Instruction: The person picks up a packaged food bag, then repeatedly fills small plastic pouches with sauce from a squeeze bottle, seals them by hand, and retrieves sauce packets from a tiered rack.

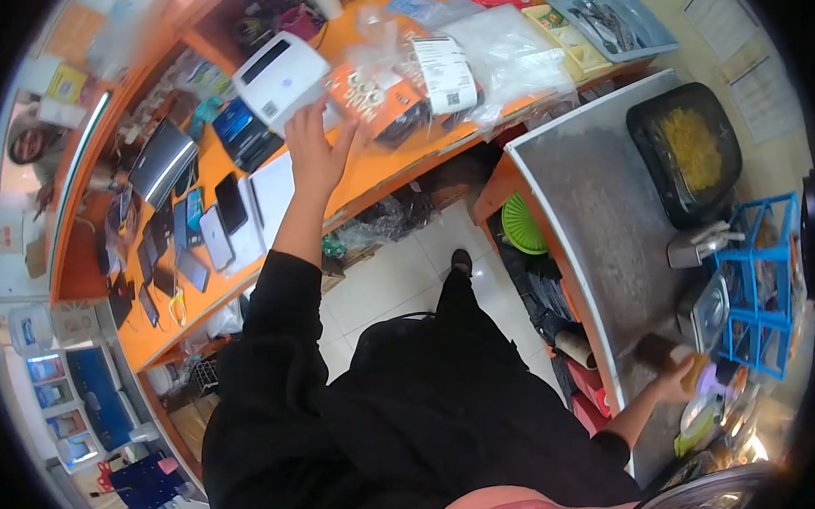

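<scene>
My left hand reaches over the orange counter with its fingers spread, and nothing shows in it. It is close to the white printer-like device and an orange-and-black printed bag in clear plastic. Beside that bag, a white printed slip lies on another package. Over the metal worktop on the right, my right hand is wrapped round a bottle with brown contents. The bottle is tilted and blurred. A purple piece shows just beyond this hand; I cannot tell whether it belongs to the bottle.
Several phones and a card terminal lie on the left counter. A grey-blue tray of cutlery stands at the back. The metal worktop carries a black pan of yellow food and a blue rack. Tiled floor lies between.
</scene>
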`<state>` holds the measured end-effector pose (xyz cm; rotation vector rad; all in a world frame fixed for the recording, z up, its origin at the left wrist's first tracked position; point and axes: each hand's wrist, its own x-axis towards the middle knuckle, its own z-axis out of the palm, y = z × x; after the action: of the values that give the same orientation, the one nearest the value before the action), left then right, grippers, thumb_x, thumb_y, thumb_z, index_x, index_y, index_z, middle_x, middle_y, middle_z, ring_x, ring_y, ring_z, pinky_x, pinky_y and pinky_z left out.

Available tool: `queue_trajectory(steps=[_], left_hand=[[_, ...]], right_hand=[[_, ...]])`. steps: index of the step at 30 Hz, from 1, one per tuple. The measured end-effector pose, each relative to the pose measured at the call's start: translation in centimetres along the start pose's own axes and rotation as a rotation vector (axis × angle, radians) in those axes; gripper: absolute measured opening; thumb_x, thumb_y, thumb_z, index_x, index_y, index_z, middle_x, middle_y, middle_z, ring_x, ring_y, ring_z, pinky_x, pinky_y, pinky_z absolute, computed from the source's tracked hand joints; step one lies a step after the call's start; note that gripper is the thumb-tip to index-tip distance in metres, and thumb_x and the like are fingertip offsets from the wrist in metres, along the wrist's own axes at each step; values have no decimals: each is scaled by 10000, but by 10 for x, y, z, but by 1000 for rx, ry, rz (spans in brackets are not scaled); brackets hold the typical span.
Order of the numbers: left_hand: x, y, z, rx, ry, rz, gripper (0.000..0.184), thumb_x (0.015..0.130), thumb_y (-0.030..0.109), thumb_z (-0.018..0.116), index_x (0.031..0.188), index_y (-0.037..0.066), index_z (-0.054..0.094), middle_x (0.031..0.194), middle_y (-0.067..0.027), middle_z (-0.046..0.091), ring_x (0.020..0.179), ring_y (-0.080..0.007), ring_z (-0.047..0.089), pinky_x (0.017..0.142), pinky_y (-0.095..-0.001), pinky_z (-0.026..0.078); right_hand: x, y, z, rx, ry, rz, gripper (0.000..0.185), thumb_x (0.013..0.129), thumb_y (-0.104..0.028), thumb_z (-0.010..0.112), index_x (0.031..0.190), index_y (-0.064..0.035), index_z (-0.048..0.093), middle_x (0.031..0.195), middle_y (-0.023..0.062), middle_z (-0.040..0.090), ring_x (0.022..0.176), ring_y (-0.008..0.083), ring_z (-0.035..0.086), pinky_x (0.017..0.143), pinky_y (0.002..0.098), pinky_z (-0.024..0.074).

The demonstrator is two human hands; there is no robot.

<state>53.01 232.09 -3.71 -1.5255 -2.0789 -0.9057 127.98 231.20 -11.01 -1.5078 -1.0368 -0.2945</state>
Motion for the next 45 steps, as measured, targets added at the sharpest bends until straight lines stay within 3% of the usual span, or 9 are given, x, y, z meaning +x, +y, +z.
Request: queue_trajectory(steps=[10,11,14,18,22,26,31,34,45], left_hand=[[109,16,122,-260,-590,-755,466,883,471,641,1030,34,711,1035,-145,692,942,-241,639,820,-326,480],[96,-19,142,-189,-493,-304,473,968,459,515,978,15,677,946,-81,681,867,-163,615,761,-300,478],[94,-24,156,-458,-275,-660,443,1017,419,424,918,28,609,867,-27,608,779,-128,553,707,-303,460],[115,2,141,-800,101,-679,426,1016,429,418,818,67,524,846,-24,509,836,-132,464,806,-283,386],[123,-1,137,-808,193,-586,376,1032,337,406,778,72,487,798,-9,468,789,-120,425,759,-274,360],[134,18,119,-871,196,-626,368,1037,326,398,769,83,462,789,-2,434,788,-122,407,758,-269,346],[151,31,85,-1017,288,-635,362,1037,350,401,773,106,448,798,2,425,788,-122,397,762,-268,341],[166,34,56,-1080,398,-606,359,1036,350,404,770,112,441,802,1,425,795,-124,400,773,-272,344],[180,37,-91,-1133,718,-318,362,1041,358,396,787,106,446,804,3,441,818,-133,429,806,-285,370]], right_hand=[[-21,-17,13,-216,250,170,782,692,-265,868,1235,56,405,1166,204,557,1062,330,601,921,461,535],[-21,-7,16,-160,302,191,811,675,-287,879,1232,59,401,1153,208,567,1059,328,607,911,460,535],[-22,4,33,-119,498,221,908,633,-275,907,1245,25,307,1147,203,539,1098,322,588,923,461,527],[-28,6,42,-157,501,213,866,634,-214,908,1244,18,339,1156,195,546,1107,314,582,900,456,537],[-48,-39,66,12,316,132,712,630,-148,909,1182,21,492,1147,164,600,1071,271,596,879,430,534],[-80,-3,40,-174,45,556,820,658,-162,895,1286,42,407,1249,205,544,1129,302,552,1022,457,465],[-101,27,30,-273,-25,444,719,652,-299,901,1135,81,528,1160,213,559,1045,289,559,918,432,477],[-123,3,37,-969,51,444,768,731,-353,841,1228,70,437,1199,249,513,1046,343,550,916,477,467],[-152,-149,214,59,-416,-155,522,888,-200,679,1237,13,354,1185,184,370,1023,289,452,924,426,390]])
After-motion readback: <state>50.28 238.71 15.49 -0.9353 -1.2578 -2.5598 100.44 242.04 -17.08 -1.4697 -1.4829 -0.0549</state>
